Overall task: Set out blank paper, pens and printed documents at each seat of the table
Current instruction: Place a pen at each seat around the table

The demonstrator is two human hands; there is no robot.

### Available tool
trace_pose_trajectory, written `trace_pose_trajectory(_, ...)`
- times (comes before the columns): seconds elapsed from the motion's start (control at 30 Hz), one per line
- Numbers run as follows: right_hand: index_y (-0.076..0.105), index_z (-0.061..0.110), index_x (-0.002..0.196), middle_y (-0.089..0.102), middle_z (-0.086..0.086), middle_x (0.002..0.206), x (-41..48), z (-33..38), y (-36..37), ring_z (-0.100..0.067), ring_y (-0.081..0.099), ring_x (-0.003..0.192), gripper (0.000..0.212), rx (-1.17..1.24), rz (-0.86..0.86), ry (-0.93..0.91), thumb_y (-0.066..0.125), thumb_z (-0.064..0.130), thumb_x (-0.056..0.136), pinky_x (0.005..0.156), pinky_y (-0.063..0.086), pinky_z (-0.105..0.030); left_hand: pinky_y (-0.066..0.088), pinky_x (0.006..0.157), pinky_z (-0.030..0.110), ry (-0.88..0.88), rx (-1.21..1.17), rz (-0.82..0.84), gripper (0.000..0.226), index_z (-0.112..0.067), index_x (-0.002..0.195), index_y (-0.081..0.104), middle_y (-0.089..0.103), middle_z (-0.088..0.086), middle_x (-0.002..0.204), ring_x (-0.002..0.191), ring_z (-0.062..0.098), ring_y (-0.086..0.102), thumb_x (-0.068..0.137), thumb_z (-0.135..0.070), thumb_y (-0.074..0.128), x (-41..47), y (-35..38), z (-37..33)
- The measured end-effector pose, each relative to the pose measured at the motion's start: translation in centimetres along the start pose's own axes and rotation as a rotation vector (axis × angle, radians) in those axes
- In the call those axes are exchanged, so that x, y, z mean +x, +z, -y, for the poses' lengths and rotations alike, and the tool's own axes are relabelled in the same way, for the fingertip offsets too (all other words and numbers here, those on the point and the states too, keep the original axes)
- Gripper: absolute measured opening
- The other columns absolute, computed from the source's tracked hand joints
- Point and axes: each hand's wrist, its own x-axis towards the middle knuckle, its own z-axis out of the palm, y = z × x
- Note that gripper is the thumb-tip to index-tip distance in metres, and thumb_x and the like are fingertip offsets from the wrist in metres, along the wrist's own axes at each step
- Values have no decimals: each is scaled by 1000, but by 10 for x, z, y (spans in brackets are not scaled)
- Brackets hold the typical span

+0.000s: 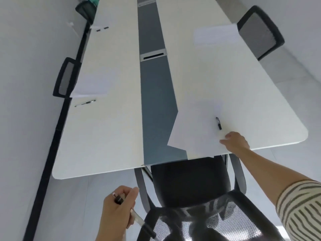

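A long white table (pixel 107 140) with a grey-blue centre strip stretches away from me. My right hand (pixel 234 140) pinches the near corner of a stack of white paper (pixel 194 129) lying at the table's near right end. A black pen (pixel 218 122) rests on that paper. My left hand (pixel 118 211) hovers below the table edge, closed around pens (pixel 137 218), one black end sticking out above the fingers. On the left side lie paper (pixel 93 82) and a pen (pixel 85 103). More paper (pixel 215 34) sits far right.
A black mesh chair (pixel 199 206) stands right in front of me at the table's end. Another chair (pixel 260 32) is at the far right, one (pixel 65 77) on the left against the wall, one (pixel 85 9) further back. Small black items (pixel 102 29) lie far left. A cable slot (pixel 153 57) is in the centre strip.
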Motion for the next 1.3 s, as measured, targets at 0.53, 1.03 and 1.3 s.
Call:
trace_pose_trajectory(0.53, 66, 28, 106, 74, 3, 97, -300, -43, -10, -11, 71, 88, 17, 577, 281, -254, 62, 35, 91, 64, 51, -23, 39, 38, 21, 226, 66, 455, 20, -11, 77, 63, 54, 4, 52, 37, 15, 49, 81, -27, 74, 1, 93, -28)
trace_pose_trajectory(1.03, 72, 18, 94, 51, 16, 60, -287, -246, -140, -7, 49, 62, 24, 629, 313, -282, 51, 30, 94, 61, 44, -26, 37, 44, 25, 294, 214, 707, 33, -5, 75, 60, 47, 5, 42, 38, 19, 41, 83, -36, 68, -129, 289, -26)
trace_pose_trajectory(1.3, 64, 2, 96, 42, 3, 59, -269, -392, -226, -15, 39, 51, 23, 956, -36, 36, 41, 4, 99, 49, 33, -27, 33, 48, 30, 256, 297, 780, 19, -5, 81, 58, 36, -3, 39, 40, 17, 34, 91, -21, 59, -183, 403, -41)
